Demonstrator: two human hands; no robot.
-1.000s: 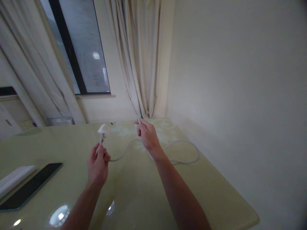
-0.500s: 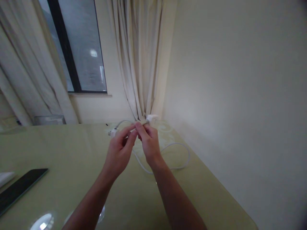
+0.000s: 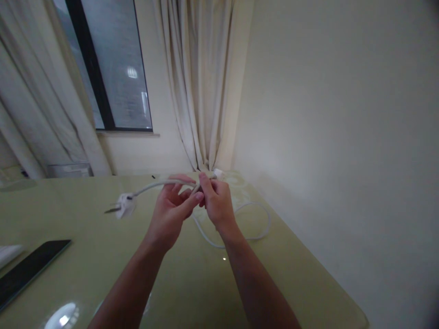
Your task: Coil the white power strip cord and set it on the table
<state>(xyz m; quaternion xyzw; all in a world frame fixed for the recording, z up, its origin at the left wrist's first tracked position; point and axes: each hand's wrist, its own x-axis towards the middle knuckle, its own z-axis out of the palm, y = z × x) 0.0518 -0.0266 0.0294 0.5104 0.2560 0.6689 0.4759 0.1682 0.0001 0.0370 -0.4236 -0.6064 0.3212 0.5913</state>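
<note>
A white power cord (image 3: pixel 155 184) runs between my two hands above the table. Its plug (image 3: pixel 125 205), prongs pointing left, hangs in the air to the left of my left hand (image 3: pixel 173 208). The cord crosses in front of my left fingers, and the left thumb closes toward it near the right fingertips. My right hand (image 3: pixel 218 201) pinches the cord between thumb and fingers. A white end piece (image 3: pixel 218 174) shows just behind the right hand, partly hidden. More of the cord loops on the table below and right of my hands.
The pale green, glossy table (image 3: pixel 103 260) meets a bare wall (image 3: pixel 325 137) on the right. A dark flat tablet-like object (image 3: pixel 32 269) lies at the left, beside a white object (image 3: pixel 8 253). Curtains (image 3: pixel 202 82) and a window (image 3: pixel 116 68) stand behind.
The plug has swung out to the left, away from my left hand, with more cord showing between them. The white end piece by the right hand has dropped slightly and is more hidden.
</note>
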